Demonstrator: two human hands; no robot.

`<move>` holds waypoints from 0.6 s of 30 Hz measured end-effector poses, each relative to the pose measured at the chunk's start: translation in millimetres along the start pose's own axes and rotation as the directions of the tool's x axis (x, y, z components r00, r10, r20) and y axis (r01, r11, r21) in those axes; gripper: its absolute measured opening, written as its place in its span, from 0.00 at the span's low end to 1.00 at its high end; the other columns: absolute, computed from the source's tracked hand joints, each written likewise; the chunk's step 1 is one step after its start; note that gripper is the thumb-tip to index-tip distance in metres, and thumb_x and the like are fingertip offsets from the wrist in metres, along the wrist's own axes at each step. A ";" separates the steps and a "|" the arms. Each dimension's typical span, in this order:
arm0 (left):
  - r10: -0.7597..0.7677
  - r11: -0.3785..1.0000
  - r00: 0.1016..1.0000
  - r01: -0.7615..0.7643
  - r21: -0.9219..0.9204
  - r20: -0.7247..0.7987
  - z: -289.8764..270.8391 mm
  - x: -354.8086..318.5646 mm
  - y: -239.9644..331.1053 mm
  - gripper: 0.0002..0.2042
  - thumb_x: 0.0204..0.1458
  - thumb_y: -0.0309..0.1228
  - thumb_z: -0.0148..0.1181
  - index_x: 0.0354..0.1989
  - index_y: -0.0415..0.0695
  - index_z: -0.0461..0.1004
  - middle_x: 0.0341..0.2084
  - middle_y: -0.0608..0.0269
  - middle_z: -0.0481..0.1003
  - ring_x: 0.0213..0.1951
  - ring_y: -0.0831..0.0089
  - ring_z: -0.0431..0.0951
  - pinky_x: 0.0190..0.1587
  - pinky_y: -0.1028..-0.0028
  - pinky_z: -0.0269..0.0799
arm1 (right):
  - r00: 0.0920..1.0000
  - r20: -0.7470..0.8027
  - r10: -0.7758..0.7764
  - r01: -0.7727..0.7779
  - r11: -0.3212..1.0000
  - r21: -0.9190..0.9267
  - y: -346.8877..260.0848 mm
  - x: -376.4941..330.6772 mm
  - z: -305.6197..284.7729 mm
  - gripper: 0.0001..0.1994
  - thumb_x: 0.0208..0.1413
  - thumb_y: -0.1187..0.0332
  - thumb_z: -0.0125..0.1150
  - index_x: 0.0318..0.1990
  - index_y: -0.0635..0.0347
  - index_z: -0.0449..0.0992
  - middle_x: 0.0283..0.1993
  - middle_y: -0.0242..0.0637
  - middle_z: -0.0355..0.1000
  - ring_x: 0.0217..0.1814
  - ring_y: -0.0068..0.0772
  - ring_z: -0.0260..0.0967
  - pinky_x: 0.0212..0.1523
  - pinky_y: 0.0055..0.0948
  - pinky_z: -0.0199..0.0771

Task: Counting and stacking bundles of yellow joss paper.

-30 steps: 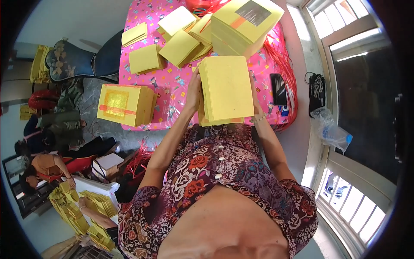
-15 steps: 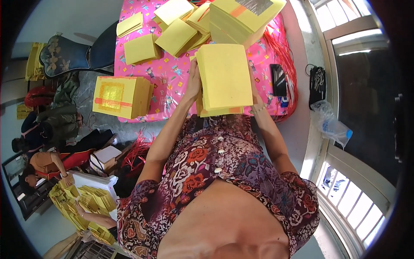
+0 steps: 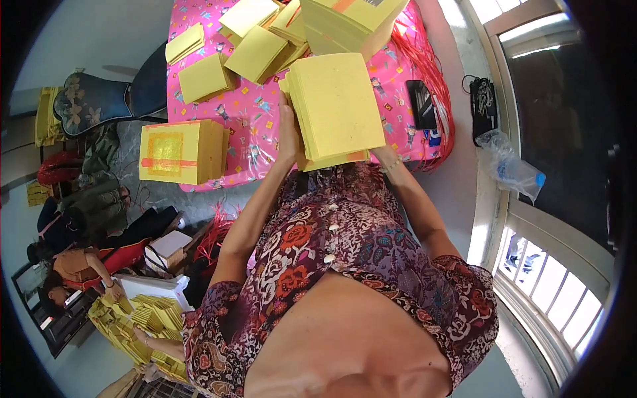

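A thick stack of yellow paper sheets (image 3: 340, 109) stands between my two hands at the table's near edge, its sheets slightly uneven at the left and bottom. Along its left side lies my left hand (image 3: 288, 131), palm pressed to the edges of the sheets. My right hand (image 3: 385, 155) is on the opposite side, near the lower right corner, its fingers mostly hidden by the stack. Just beyond stands a tall block of yellow paper (image 3: 345, 30) with an orange band. Several thinner yellow bundles (image 3: 257, 53) lie to its left.
The table (image 3: 255, 142) has a pink patterned cover. A banded yellow paper block (image 3: 174, 152) sits at its left edge. To the right are a dark phone (image 3: 421, 105) and red strings (image 3: 434, 73). A chair (image 3: 93, 103) stands left; a co-worker (image 3: 83, 265) handles yellow paper lower left.
The stack between my hands tilts a little more to the left. The whole view has shifted slightly, so the table sits further up and left. Both hands keep hold of the stack.
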State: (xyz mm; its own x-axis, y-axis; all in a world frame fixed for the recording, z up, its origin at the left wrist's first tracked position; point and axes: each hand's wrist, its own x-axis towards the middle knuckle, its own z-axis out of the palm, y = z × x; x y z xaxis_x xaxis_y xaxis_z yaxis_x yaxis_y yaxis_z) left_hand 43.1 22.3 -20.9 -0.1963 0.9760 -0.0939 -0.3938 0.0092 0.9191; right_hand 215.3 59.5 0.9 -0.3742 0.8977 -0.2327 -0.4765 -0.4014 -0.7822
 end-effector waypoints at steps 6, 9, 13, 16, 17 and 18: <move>-0.160 0.932 0.979 0.107 0.347 0.127 -25.3 -10.0 -29.1 0.33 0.66 0.56 0.24 0.74 0.53 0.28 0.70 0.51 0.48 0.65 0.62 0.62 0.63 0.67 0.65 | 0.999 0.006 -0.050 0.050 0.991 -0.124 16.3 -3.3 -8.0 0.33 0.68 0.43 0.35 0.71 0.55 0.53 0.69 0.35 0.59 0.68 0.29 0.60 0.65 0.32 0.64; -0.206 0.941 0.970 0.160 0.299 0.128 -28.3 -8.1 -34.9 0.33 0.66 0.56 0.24 0.74 0.55 0.28 0.69 0.51 0.50 0.62 0.62 0.66 0.60 0.68 0.69 | 0.997 0.010 -0.074 0.074 0.980 -0.186 24.9 3.9 -12.5 0.32 0.68 0.43 0.35 0.71 0.55 0.53 0.69 0.35 0.59 0.68 0.29 0.60 0.65 0.32 0.64; -0.195 0.896 0.975 0.135 0.422 0.103 -27.8 -6.3 -38.6 0.32 0.67 0.55 0.23 0.74 0.55 0.28 0.69 0.50 0.51 0.60 0.63 0.69 0.57 0.70 0.72 | 0.995 0.024 -0.101 0.104 0.957 -0.270 34.5 10.5 -22.0 0.32 0.68 0.44 0.36 0.71 0.55 0.53 0.69 0.35 0.59 0.68 0.29 0.60 0.65 0.32 0.63; -0.116 0.963 0.978 0.069 0.261 0.171 -22.3 -4.8 -32.3 0.33 0.67 0.54 0.24 0.74 0.52 0.30 0.70 0.51 0.48 0.65 0.63 0.63 0.62 0.69 0.67 | 0.992 0.028 -0.125 0.127 0.935 -0.332 35.6 9.8 -41.5 0.32 0.68 0.44 0.36 0.71 0.56 0.54 0.69 0.35 0.59 0.68 0.29 0.60 0.66 0.32 0.63; -0.110 0.963 0.981 0.064 0.261 0.162 -29.0 -5.3 -36.7 0.33 0.67 0.54 0.24 0.74 0.52 0.30 0.70 0.51 0.48 0.65 0.63 0.63 0.62 0.69 0.67 | 0.991 0.041 -0.129 0.135 0.926 -0.352 35.9 5.5 -44.7 0.32 0.69 0.44 0.36 0.71 0.56 0.54 0.69 0.35 0.59 0.68 0.29 0.60 0.66 0.32 0.63; -0.122 0.990 0.984 0.111 0.092 0.132 -35.9 -3.4 -44.2 0.33 0.67 0.54 0.25 0.74 0.49 0.31 0.71 0.53 0.45 0.68 0.63 0.56 0.66 0.68 0.59 | 0.989 0.054 -0.137 0.147 0.916 -0.373 36.7 2.4 -44.9 0.32 0.69 0.44 0.36 0.71 0.56 0.54 0.69 0.35 0.59 0.68 0.29 0.60 0.66 0.32 0.63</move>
State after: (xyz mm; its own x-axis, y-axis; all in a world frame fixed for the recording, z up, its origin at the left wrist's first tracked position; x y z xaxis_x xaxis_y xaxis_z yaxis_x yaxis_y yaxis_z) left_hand 29.0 10.8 -75.0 -0.0268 0.9876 -0.1544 -0.3284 0.1372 0.9345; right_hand 232.6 55.1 -54.3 -0.3476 0.9331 -0.0921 -0.1953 -0.1681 -0.9662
